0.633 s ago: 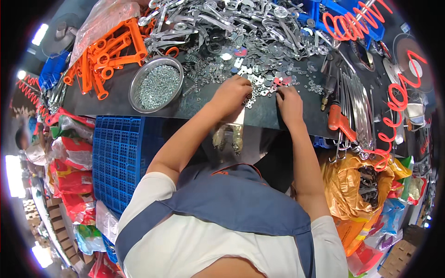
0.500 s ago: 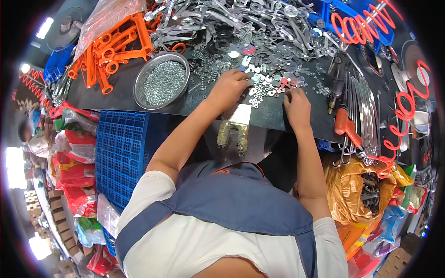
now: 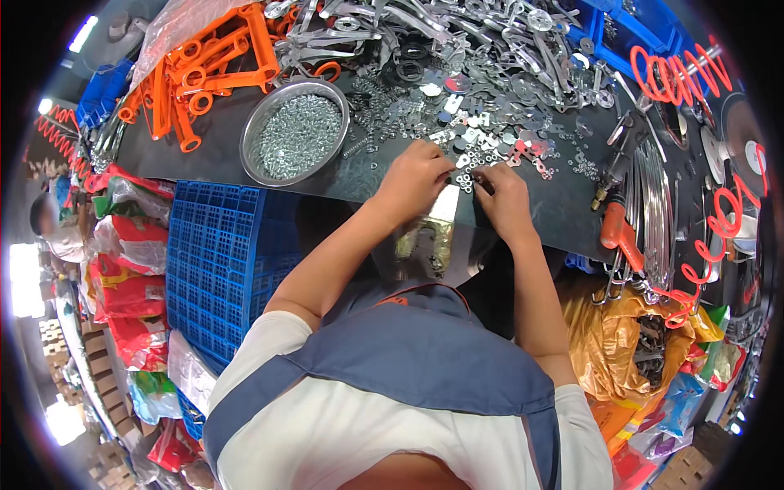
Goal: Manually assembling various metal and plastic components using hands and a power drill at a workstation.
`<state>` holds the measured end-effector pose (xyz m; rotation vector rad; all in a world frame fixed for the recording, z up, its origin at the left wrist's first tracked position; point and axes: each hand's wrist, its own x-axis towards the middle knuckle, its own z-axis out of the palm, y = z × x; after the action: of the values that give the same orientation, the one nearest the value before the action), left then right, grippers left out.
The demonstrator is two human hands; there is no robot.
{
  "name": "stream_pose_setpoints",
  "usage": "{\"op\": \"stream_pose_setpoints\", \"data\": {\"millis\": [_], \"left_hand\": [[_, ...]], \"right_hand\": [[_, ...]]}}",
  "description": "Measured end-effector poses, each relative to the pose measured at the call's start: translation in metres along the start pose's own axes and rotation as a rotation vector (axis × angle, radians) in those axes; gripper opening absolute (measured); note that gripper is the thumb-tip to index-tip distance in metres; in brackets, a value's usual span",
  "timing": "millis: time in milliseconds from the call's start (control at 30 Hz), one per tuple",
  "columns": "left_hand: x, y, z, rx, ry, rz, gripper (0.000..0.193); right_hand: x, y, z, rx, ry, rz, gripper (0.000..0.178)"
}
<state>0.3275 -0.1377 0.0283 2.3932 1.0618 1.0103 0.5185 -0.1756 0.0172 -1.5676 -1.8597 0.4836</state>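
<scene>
My left hand (image 3: 418, 181) is closed at the table's front edge, its fingers bent beside a loose heap of small nuts (image 3: 476, 160). What its fingertips hold, if anything, is too small to make out. On the other side of the heap, my right hand (image 3: 505, 198) curls inward, thumb near forefinger, and any part between them is hidden. Below and between the hands, a metal fixture (image 3: 442, 214) with yellowish wrapped legs juts out over the table edge. Flat metal plates (image 3: 482, 122) lie scattered just beyond the fingers.
A steel bowl (image 3: 246, 150) full of small metal parts stands left, near orange plastic handles (image 3: 192, 77). Metal lever arms (image 3: 490, 37) pile up at the back. An orange-handled air tool (image 3: 621, 233), steel rods (image 3: 652, 196) and red coiled hose (image 3: 719, 220) are right. A blue crate (image 3: 214, 261) stands lower left.
My right hand has moved left toward the nuts and my left hand. The left hand has shifted slightly right and nearer to me. The whole view has tilted a little.
</scene>
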Motion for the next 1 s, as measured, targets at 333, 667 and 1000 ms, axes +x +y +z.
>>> {"op": "stream_pose_setpoints", "data": {"millis": [333,667,1000], "left_hand": [[0.01,-0.003,0.017,0.119,-0.13,0.025,0.013],[0.012,-0.028,-0.026,-1.038,-0.042,-0.735,0.017],[0.008,-0.013,0.018,0.062,-0.049,-0.119,0.012]], "right_hand": [[0.0,-0.009,0.003,-0.111,0.029,-0.075,0.017],[0.005,-0.005,0.0,-0.117,-0.055,0.01,0.018],[0.0,-0.003,-0.007,0.051,-0.074,0.11,0.017]]}}
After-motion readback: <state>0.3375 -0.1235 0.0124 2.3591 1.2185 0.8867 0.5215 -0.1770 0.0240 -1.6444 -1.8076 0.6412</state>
